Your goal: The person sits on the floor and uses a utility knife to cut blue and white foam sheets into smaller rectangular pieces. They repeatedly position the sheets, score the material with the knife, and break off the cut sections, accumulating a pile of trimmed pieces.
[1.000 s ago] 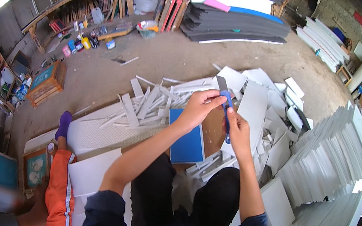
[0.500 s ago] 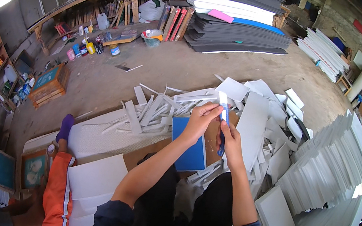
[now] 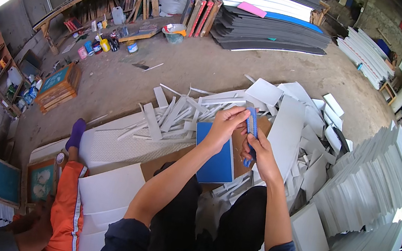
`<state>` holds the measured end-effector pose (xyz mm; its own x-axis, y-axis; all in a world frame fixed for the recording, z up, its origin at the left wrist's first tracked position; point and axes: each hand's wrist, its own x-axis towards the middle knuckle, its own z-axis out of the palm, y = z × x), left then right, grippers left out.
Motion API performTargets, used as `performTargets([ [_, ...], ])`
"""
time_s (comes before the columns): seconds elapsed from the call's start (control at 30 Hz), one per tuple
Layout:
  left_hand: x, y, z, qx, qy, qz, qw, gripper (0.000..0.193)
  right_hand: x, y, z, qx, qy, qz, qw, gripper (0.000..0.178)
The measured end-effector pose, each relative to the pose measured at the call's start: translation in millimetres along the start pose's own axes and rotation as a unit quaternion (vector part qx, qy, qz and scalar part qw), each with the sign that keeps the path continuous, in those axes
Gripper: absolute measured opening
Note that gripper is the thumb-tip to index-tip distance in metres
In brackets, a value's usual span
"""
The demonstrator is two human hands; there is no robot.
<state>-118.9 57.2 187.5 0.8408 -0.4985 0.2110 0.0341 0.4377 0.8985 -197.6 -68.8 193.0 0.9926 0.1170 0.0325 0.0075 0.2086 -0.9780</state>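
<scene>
A blue utility knife (image 3: 251, 121) is held up between my hands, over a brown board (image 3: 240, 154). My left hand (image 3: 228, 124) pinches its far end between thumb and fingers. Around the near part of the handle, the fingers of my right hand (image 3: 261, 154) are closed. Whether the blade is out is too small to tell. Below and left of the knife lies a blue rectangular sheet (image 3: 216, 161), partly hidden by my left forearm.
White offcut strips (image 3: 174, 114) and larger white pieces (image 3: 282, 132) surround the board. Tall stacks of white sheets (image 3: 367, 185) stand on the right. At the left, a person's orange trouser leg (image 3: 66, 209) extends beside white sheets (image 3: 109, 190). Dark sheets (image 3: 270, 32) are piled at the back.
The knife has turned in my hands: its upper part looked white before and now shows blue. Both hands stay on it. The whole view has shifted slightly.
</scene>
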Motion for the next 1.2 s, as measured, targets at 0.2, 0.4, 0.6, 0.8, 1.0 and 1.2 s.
performTargets([
  [0.2,15.1,-18.9,-27.2,0.067,0.057,-0.058,0.994,0.047,21.7,19.3,-14.1,-0.107,0.041,0.028,0.993,0.02],
  [0.4,21.3,-63.2,-141.1,0.34,0.14,-0.158,0.917,0.071,52.8,97.9,-97.2,-0.196,0.167,0.132,0.957,0.017],
  [0.6,7.7,-173.7,-195.4,0.588,0.15,-0.133,0.784,0.082,84.4,210.9,-126.3,-0.282,0.158,0.238,0.916,0.013],
  [0.8,58.6,-236.4,-214.8,0.713,-0.003,-0.04,0.7,0.102,115.7,263.3,-110.5,-0.374,0.118,0.243,0.887,0.025],
  [1.0,107.1,-250.8,-223.7,0.712,-0.136,-0.112,0.68,0.107,128.9,267.1,-106.3,-0.425,0.142,0.22,0.866,0.023],
  [1.2,106.4,-247.1,-217.1,0.668,-0.128,-0.114,0.724,0.093,139.3,262.5,-112.4,-0.455,0.137,0.238,0.847,0.025],
])
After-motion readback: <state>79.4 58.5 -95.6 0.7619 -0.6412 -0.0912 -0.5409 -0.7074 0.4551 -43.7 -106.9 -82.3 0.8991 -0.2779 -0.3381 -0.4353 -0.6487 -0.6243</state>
